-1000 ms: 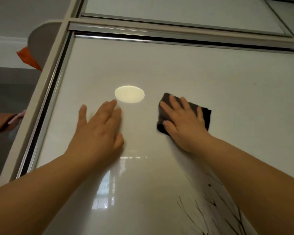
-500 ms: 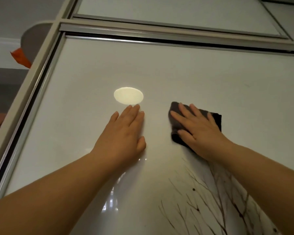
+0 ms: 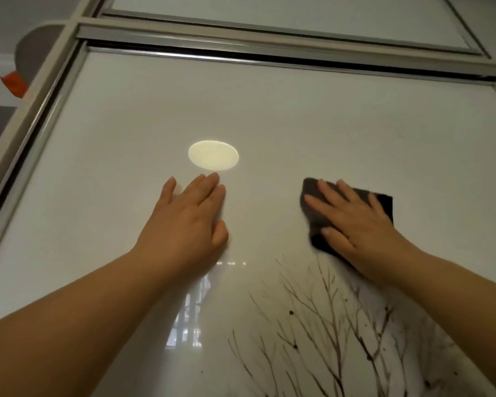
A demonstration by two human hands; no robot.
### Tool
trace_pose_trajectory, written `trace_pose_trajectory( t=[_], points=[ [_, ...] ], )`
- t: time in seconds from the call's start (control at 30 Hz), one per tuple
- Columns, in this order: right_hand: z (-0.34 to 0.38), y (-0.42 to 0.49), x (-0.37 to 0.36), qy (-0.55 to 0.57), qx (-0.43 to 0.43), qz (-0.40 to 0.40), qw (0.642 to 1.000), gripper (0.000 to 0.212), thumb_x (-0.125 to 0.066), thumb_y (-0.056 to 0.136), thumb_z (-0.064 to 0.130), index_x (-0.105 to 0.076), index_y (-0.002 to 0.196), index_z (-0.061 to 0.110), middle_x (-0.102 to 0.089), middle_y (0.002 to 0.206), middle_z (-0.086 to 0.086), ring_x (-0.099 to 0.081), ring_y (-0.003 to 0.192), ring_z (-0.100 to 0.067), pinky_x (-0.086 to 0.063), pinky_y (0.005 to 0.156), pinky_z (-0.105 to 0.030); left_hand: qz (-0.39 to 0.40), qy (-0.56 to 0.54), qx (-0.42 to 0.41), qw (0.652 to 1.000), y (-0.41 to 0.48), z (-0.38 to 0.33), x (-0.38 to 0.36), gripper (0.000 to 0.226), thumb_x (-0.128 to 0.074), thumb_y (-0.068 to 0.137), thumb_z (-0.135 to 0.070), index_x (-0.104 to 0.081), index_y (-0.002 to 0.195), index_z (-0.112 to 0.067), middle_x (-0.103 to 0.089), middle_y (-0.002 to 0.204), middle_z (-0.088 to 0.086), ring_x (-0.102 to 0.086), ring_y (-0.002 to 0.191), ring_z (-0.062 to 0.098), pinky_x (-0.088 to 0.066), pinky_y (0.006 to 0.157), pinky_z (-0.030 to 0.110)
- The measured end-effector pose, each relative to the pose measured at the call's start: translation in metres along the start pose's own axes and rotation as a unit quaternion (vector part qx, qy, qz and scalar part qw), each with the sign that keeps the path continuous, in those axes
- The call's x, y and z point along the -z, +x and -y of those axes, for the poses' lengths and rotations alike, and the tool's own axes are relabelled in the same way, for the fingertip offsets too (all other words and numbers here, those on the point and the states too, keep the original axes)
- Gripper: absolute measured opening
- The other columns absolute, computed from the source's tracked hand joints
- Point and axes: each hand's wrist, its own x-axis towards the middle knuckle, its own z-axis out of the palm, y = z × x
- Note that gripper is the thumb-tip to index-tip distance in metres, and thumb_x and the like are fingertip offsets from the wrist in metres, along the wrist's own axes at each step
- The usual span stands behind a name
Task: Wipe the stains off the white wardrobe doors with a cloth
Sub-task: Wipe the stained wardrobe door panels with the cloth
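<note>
The right hand (image 3: 355,224) lies flat, fingers spread, pressing a dark grey folded cloth (image 3: 384,200) against the glossy white wardrobe door (image 3: 298,110); the left hand (image 3: 189,222), open and empty, braces at nine o'clock. Even pressure with overlapping strokes would serve best.

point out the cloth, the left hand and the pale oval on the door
cloth (image 3: 384,203): head view, its upper right corner.
left hand (image 3: 188,217): head view, back of the hand.
pale oval (image 3: 213,155): head view, its centre.

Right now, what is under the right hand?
A dark grey cloth, pressed flat against the white wardrobe door by the right hand. The door surface beneath the cloth is covered, so any stain there cannot be seen.
</note>
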Motion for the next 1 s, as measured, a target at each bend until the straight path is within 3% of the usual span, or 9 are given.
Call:
trace_pose_trajectory(
  t=[0.13, 0.27, 0.4, 0.47, 0.57, 0.7, 0.87, 1.0],
  points=[
    [0.033, 0.03, 0.0, 0.038, -0.05, -0.019, 0.998, 0.053, -0.026, 0.097, 0.041, -0.002, 0.144, 0.045, 0.013, 0.155, 0.015, 0.016, 0.141, -0.012, 0.008, 0.112, -0.052, -0.003, -0.038, -0.001, 0.999, 0.006, -0.02, 0.0, 0.061, -0.024, 0.09, -0.037, -0.013, 0.147, -0.02, -0.006, 0.157, -0.001, -0.001, 0.142, 0.013, 0.001, 0.115, 0.04],
    [0.049, -0.003, -0.011, 0.009, 0.048, -0.009, 0.999, 0.057, -0.016, 0.089, 0.049, 0.0, 0.144, 0.046, 0.014, 0.155, 0.015, 0.019, 0.141, -0.012, 0.008, 0.112, -0.052, 0.024, -0.04, -0.042, 0.998, 0.008, -0.039, -0.003, 0.061, -0.026, 0.093, -0.039, -0.005, 0.148, -0.022, 0.0, 0.157, -0.002, 0.006, 0.141, 0.012, 0.005, 0.114, 0.041],
    [0.006, -0.055, -0.018, -0.029, 0.098, 0.03, 0.994, 0.057, -0.021, 0.091, 0.051, 0.002, 0.144, 0.048, 0.008, 0.155, 0.017, 0.015, 0.142, -0.011, 0.004, 0.111, -0.048, 0.028, -0.03, -0.065, 0.997, 0.004, -0.04, -0.006, 0.063, -0.018, 0.09, -0.042, -0.003, 0.148, -0.023, 0.002, 0.157, -0.002, 0.007, 0.142, 0.013, 0.007, 0.114, 0.04],
    [-0.019, -0.062, -0.01, -0.032, 0.043, 0.025, 0.998, 0.057, -0.017, 0.09, 0.055, 0.006, 0.142, 0.051, 0.008, 0.155, 0.017, 0.014, 0.142, -0.009, -0.003, 0.114, -0.052, 0.031, -0.036, -0.07, 0.996, 0.0, -0.037, -0.005, 0.066, -0.016, 0.086, -0.041, -0.005, 0.148, -0.021, 0.001, 0.157, -0.002, 0.005, 0.142, 0.013, 0.008, 0.113, 0.039],
    [-0.028, -0.041, -0.002, 0.0, -0.073, 0.026, 0.997, 0.055, -0.006, 0.084, 0.06, 0.015, 0.134, 0.058, 0.022, 0.15, 0.02, 0.02, 0.14, -0.007, -0.001, 0.114, -0.053, 0.042, -0.041, -0.076, 0.995, -0.003, -0.035, -0.005, 0.067, -0.014, 0.085, -0.042, -0.003, 0.148, -0.021, 0.003, 0.157, -0.002, 0.006, 0.142, 0.013, 0.007, 0.114, 0.039],
    [0.004, -0.012, -0.004, 0.024, -0.133, 0.007, 0.991, 0.054, -0.023, 0.097, 0.045, 0.004, 0.144, 0.044, 0.018, 0.154, 0.014, 0.018, 0.141, -0.014, 0.005, 0.112, -0.052, 0.039, -0.062, -0.077, 0.994, 0.004, -0.041, -0.007, 0.066, -0.014, 0.086, -0.043, -0.002, 0.148, -0.021, 0.005, 0.157, -0.002, 0.007, 0.141, 0.013, 0.005, 0.114, 0.04],
    [0.023, -0.045, -0.01, 0.003, -0.038, 0.042, 0.998, 0.057, -0.002, 0.081, 0.059, 0.018, 0.135, 0.053, 0.031, 0.146, 0.02, 0.031, 0.135, -0.007, 0.017, 0.108, -0.043, 0.04, -0.087, -0.086, 0.992, 0.01, -0.067, -0.008, 0.063, -0.023, 0.094, -0.044, 0.002, 0.147, -0.024, 0.01, 0.156, -0.002, 0.013, 0.141, 0.014, 0.006, 0.114, 0.04],
    [-0.013, -0.081, -0.008, -0.025, 0.022, 0.082, 0.996, 0.055, -0.006, 0.085, 0.057, 0.016, 0.135, 0.057, 0.025, 0.149, 0.022, 0.03, 0.136, -0.005, 0.015, 0.11, -0.041, 0.05, -0.072, -0.097, 0.991, 0.006, -0.083, -0.008, 0.064, -0.017, 0.092, -0.055, 0.006, 0.146, -0.031, 0.015, 0.156, -0.002, 0.017, 0.14, 0.015, 0.005, 0.114, 0.045]
  ],
)
